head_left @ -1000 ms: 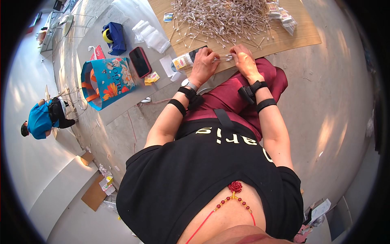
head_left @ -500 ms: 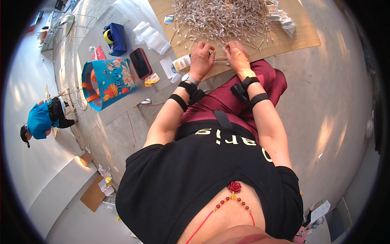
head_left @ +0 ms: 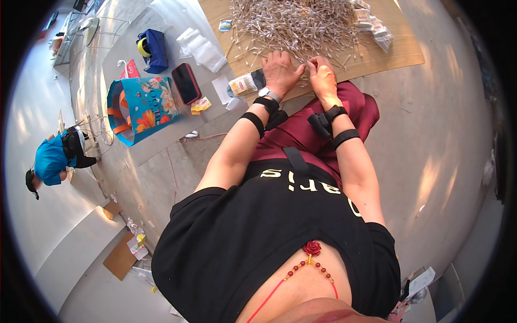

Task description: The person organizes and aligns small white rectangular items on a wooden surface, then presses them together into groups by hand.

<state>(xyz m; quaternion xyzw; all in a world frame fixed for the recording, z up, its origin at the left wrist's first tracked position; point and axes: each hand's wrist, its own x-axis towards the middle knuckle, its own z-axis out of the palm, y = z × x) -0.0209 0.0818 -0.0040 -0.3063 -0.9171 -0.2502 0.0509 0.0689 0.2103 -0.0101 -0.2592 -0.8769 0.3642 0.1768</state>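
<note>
White thin cotton swabs (head_left: 293, 24) heaped on cardboard sheet (head_left: 401, 46); both hands (head_left: 280, 70) touching.

You can't tell what your right hand (head_left: 323, 75) pinches near the upper middle; its curled fingers hide it. Your left hand (head_left: 280, 70) covers the near edge of the pile of small sticks (head_left: 296, 24), and single sticks are too small to make out. The brown board (head_left: 393, 43) and pile are cut off at the top edge.
</note>
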